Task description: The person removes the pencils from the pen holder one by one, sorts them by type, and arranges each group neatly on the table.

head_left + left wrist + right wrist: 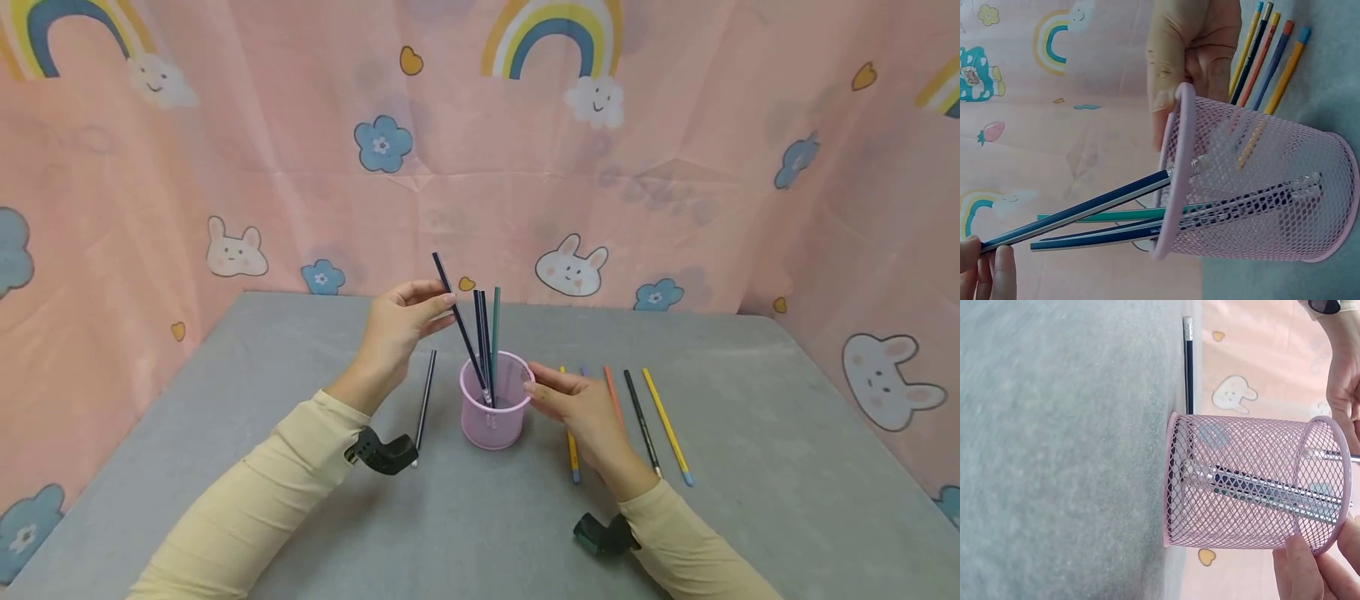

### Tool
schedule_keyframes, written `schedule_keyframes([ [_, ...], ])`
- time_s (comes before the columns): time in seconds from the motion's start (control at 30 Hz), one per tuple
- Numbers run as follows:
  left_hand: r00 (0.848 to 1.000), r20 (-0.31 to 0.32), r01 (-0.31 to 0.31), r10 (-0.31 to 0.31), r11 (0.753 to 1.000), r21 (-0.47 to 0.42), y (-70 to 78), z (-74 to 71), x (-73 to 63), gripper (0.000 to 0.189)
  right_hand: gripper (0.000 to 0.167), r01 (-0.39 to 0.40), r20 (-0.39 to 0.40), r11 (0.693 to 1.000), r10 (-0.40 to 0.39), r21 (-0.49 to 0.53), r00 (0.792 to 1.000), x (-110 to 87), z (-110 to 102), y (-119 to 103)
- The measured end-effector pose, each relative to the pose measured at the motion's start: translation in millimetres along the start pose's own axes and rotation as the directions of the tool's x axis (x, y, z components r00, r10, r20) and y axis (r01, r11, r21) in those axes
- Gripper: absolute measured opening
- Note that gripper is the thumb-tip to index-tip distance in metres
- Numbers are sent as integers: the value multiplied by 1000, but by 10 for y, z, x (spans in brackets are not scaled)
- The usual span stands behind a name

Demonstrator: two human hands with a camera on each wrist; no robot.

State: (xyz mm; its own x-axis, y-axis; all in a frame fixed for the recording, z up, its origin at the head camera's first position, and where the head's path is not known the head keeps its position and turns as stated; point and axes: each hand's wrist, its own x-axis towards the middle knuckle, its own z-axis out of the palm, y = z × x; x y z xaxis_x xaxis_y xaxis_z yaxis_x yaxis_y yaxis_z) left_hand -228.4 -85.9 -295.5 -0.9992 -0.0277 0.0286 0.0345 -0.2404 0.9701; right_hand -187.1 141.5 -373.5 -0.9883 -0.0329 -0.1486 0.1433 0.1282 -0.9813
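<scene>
My left hand (393, 333) pinches a dark blue pencil (1085, 207) with a pale stripe near its top end. The pencil slants down, its eraser end just inside the rim of a pink mesh pencil cup (491, 427). On the other side, my right hand (588, 417) grips the cup's rim between thumb and fingers. The cup stands upright on the table. Two more dark blue striped pencils (1094, 239) and a green pencil (497, 325) lean inside it, eraser ends down. Another dark pencil (425, 408) lies on the table left of the cup.
Right of the cup, partly behind my right hand, several pencils lie side by side: an outer yellow pencil (667, 427), a black pencil (641, 421), an orange-red pencil (613, 396) and others. A pink printed curtain (465, 208) hangs behind the grey table (757, 433).
</scene>
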Motion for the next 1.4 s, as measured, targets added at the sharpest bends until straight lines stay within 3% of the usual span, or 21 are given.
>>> schedule_keyframes([
  [0.23, 1000, 4, -13, 13, 1000, -9, 27, -52, -50, 8, 43, 6, 14, 1000, -6, -6, 1000, -44, -15, 21],
  [0.67, 999, -44, -16, 14, 999, -43, 47, -158, -48, 11, 44, 1, 14, 1000, -1, -3, 1000, -59, -18, 81],
  [1.1, 997, -40, -63, 64, 998, 23, 110, -295, 14, 6, 43, 0, 6, 1000, 0, 17, 1000, -46, 17, 59],
  [1.4, 998, -25, -54, 57, 992, 115, 126, -368, 40, 7, 43, 21, 7, 1000, -21, 11, 1000, -16, -1, 5],
])
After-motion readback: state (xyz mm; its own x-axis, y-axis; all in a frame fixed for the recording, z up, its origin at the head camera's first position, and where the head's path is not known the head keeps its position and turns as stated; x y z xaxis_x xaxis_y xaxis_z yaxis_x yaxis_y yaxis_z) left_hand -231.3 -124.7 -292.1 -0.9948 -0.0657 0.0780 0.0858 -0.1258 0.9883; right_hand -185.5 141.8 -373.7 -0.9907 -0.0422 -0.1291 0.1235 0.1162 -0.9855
